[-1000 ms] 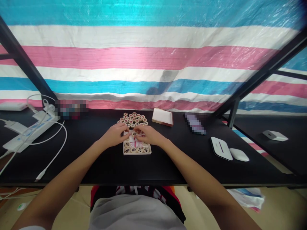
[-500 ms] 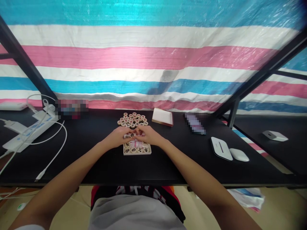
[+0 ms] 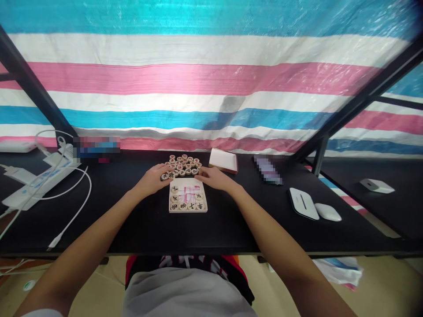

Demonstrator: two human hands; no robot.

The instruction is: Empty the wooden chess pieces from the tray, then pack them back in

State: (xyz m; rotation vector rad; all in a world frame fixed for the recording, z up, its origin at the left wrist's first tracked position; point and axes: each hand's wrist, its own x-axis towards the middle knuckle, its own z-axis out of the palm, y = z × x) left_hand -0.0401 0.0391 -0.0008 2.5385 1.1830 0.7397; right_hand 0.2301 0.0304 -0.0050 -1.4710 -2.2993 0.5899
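Note:
Round Chinese chess pieces (image 3: 183,166) with red and black characters lie clustered on the black desk. In front of them stands a shallow white box (image 3: 188,212), with several black-lettered pieces (image 3: 183,206) along its front row and at its sides; its printed bottom shows in the middle. My left hand (image 3: 154,180) is at the cluster's left edge, fingers apart around the outer pieces (image 3: 171,175), touching them. At the right edge my right hand (image 3: 215,178) lies with thumb and fingers apart beside the pieces. Neither hand visibly lifts a piece; some fingertips are hidden.
A box lid (image 3: 223,160) lies behind my right hand. Farther right are a blurred phone (image 3: 268,170), a white flat device (image 3: 304,203) and a white mouse (image 3: 328,211). A power strip (image 3: 39,182) with white cables (image 3: 89,189) occupies the left. Striped sheeting (image 3: 198,79) hangs behind.
My hands have moved apart from above the box to the two sides of the cluster. Pieces that were between my fingers are out of them, and more of the box's bottom shows.

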